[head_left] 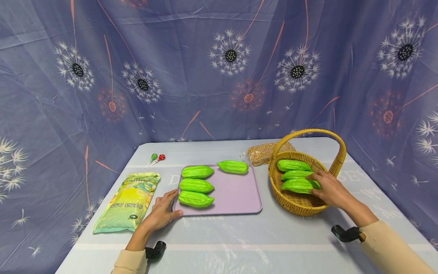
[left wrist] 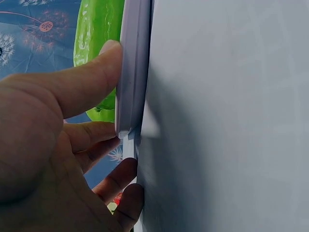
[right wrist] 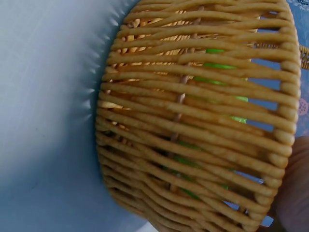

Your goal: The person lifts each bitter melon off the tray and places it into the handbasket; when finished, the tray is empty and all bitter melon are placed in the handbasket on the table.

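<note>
My left hand (head_left: pixel 161 213) rests at the near left corner of the lilac tray (head_left: pixel 236 194), its thumb against the front rim and its fingertips along the left rim. Three bright green bitter melons (head_left: pixel 196 185) lie in a column at the tray's left side. Another bitter melon (head_left: pixel 233 167) lies near its back edge. Reaching into the wicker basket (head_left: pixel 294 205), my right hand (head_left: pixel 330 189) grips the right end of the nearest bitter melon (head_left: pixel 297 185) there. Two more bitter melons (head_left: pixel 292 165) lie behind it. In the right wrist view, the basket's woven wall (right wrist: pixel 193 116) hides most of this hand.
A green and yellow packet (head_left: pixel 128 201) lies left of the tray, with green and red lollipops (head_left: pixel 161 156) behind it. A clear bag of grains (head_left: pixel 263 153) lies behind the basket, whose tall handle (head_left: pixel 309 131) arches over it. Patterned curtain (head_left: pixel 184 76) surrounds the table.
</note>
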